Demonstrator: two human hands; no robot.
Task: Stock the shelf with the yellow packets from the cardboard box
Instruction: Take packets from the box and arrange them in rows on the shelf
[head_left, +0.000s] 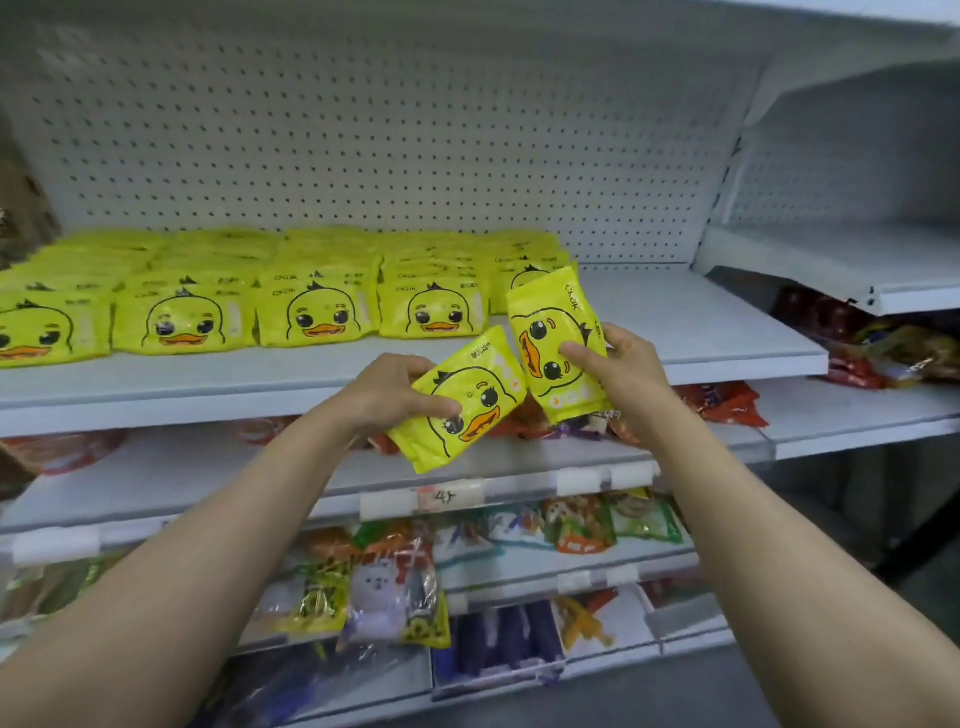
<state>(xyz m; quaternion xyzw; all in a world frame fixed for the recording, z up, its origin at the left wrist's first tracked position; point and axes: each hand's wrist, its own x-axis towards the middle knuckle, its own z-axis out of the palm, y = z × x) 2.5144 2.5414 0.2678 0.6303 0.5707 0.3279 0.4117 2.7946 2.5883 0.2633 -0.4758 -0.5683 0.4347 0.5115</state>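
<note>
Placing step: left hand (387, 392) and right hand (626, 358) each pinch a duck packet (462, 400), (558, 343); next, lay them on the shelf's (701, 332) bare right end beside the stacked rows (311, 296).

Rows of yellow duck packets (322, 312) fill the white shelf (727, 332) from its left end to past the middle. Right of the packets, bare shelf board lies open to the pegboard back wall (415, 130), with clear height above the rows.
</note>
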